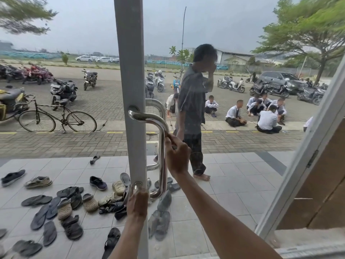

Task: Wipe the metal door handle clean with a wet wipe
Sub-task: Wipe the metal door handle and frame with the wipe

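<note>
A polished metal door handle (149, 119), D-shaped, is fixed to the grey upright of a glass door (130, 53). A matching handle shows through the glass on the outer side. My right hand (177, 156) is wrapped round the upper part of the handle's vertical bar. My left hand (137, 204) grips the handle's bottom end, where it joins the door frame. No wet wipe shows in either hand; the palms are hidden.
A white door frame edge (298, 156) slants up on the right beside a brown wall. Through the glass, a barefoot person (194, 109) walks past on the tiles, and several shoes and sandals (65, 202) lie at lower left. Farther out are seated people, a bicycle and motorbikes.
</note>
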A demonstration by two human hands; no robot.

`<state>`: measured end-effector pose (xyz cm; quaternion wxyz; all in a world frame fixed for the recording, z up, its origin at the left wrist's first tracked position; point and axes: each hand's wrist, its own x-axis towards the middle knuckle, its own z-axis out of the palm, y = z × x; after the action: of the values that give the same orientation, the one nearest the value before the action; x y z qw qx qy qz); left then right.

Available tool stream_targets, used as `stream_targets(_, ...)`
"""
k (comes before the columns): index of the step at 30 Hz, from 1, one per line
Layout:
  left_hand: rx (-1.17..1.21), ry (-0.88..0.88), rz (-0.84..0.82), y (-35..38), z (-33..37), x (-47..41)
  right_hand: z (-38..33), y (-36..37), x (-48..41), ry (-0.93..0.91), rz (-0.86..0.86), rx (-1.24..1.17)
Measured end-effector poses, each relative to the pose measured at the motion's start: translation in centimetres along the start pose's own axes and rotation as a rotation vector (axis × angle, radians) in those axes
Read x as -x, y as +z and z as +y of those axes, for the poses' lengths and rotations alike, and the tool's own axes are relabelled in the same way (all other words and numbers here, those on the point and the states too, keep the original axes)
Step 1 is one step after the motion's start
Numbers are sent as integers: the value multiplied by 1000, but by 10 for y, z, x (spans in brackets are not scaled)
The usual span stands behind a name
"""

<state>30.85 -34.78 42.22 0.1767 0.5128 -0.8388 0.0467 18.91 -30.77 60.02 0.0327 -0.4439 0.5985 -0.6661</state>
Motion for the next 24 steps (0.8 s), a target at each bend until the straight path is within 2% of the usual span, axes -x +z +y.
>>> stream_targets(4,198,58,-62,3,14,15,2,6,3,-13,54,7)
stream_targets(8,81,109,-37,-3,-6,7,0,9,6,0,101,40)
stream_targets(12,73,30,-23,-1,-30,-6,2,9,6,-24,99,42)
stream_targets(17,305,-155,-92,11,-19,-10,5,9,4,-23,83,36)
stream_targets(21,333,-23,-73,24,-3,5,5,9,5,-22,86,53)
stream_targets(24,487,-52,-105,24,-3,7,4,8,5,-4,76,48)
